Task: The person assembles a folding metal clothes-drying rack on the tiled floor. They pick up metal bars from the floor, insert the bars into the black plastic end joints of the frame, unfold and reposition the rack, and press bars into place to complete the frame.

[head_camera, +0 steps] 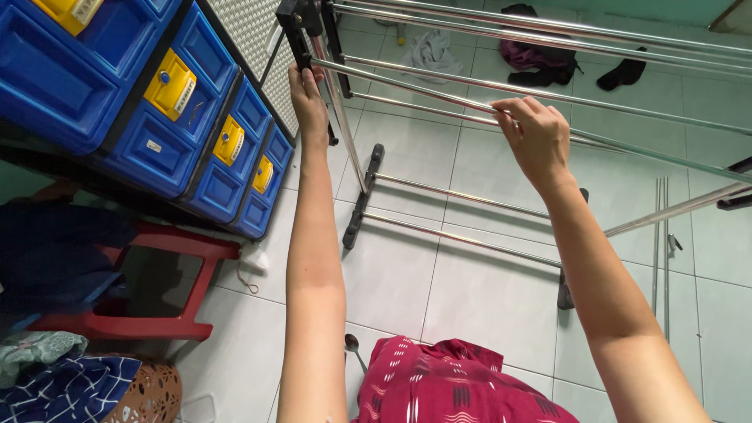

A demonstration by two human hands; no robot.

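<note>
A metal clothes drying rack [595,102] with several chrome rails and black end fittings stands on the tiled floor. My left hand [307,98] grips the rack's black end bracket and upright at the left end. My right hand [536,137] is closed around one of the chrome rails further right. The rack's lower bars and black feet [362,200] rest on the white tiles below both arms. No clothes hang on the rails in view.
A blue plastic drawer cabinet [188,117] with yellow latches stands at left, a red plastic stool [184,286] before it. A brown basket [153,395] with cloth is bottom left. Dark clothes [540,59] and a white cloth [431,51] lie on the floor behind. Loose metal rods [662,251] lie right.
</note>
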